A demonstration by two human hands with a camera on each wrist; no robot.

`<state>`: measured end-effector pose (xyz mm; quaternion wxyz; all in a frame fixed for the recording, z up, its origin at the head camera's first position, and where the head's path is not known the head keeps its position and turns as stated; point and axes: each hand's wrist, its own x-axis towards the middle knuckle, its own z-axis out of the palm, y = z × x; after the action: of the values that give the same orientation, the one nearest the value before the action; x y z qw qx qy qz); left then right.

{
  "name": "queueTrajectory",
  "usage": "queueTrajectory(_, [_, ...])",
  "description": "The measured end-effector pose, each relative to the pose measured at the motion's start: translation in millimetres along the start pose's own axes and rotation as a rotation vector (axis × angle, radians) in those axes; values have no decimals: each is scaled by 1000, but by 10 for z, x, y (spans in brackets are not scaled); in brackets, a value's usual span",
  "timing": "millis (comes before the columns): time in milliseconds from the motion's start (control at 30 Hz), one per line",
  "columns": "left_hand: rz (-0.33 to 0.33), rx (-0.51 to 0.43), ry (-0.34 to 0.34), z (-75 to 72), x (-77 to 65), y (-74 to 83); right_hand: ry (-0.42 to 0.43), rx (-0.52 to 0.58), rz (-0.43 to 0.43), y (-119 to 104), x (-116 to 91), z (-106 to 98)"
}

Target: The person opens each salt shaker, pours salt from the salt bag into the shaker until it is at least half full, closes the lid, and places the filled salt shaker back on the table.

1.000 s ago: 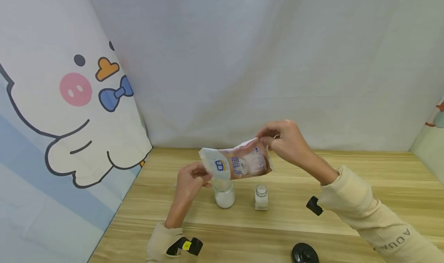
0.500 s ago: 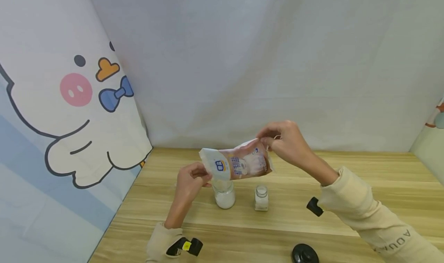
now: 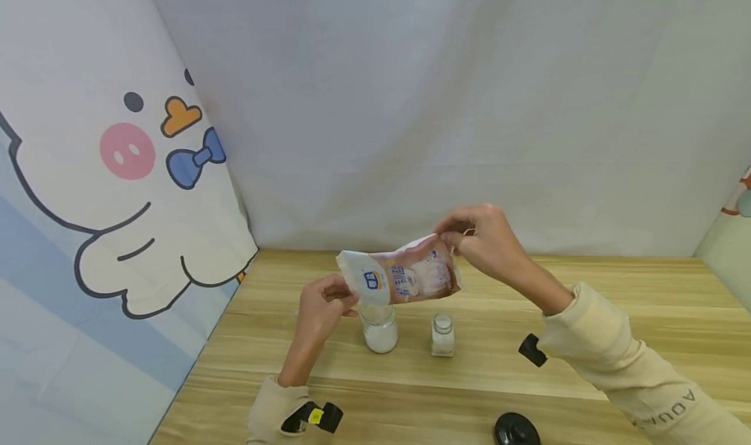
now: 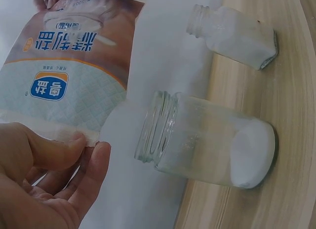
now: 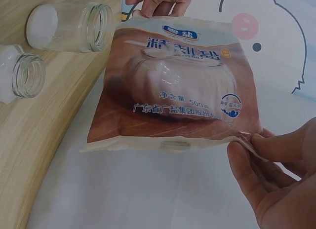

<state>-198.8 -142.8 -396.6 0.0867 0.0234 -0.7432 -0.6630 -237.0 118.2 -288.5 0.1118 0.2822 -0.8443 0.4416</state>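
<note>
A printed salt bag (image 3: 405,275), brown and pale blue with Chinese lettering, is held up between both hands. My left hand (image 3: 319,305) pinches the pale end between thumb and fingers, as the left wrist view shows. At the brown end, my right hand (image 3: 484,240) pinches a corner; this end sits higher in the head view. Behind and below the bag's pale end stands a lidless glass jar (image 4: 212,140) with white powder at its bottom. In the head view the bag overlaps the jar's mouth. To its right is a smaller lidless glass jar (image 3: 442,335), nearly full of white powder.
All stands on a wood-grain table (image 3: 411,380). A black round lid (image 3: 516,429) lies near the front edge of view. A pale curtain (image 3: 440,139) hangs behind the table, and a cartoon-printed cloth (image 3: 117,236) hangs at the left.
</note>
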Motion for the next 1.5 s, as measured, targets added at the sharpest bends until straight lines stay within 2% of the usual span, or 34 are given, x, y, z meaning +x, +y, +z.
queueTrajectory(400, [-15,7,-7,-25,-18,35,-1,3,4,-44,8,8])
queueTrajectory(967, [-1,13,-23,-79,-58,31,1,-21,18,-120,-22,47])
queueTrajectory(1500, [-23,10,-23,-120,-78,35,6,-17,25,-202,-46,72])
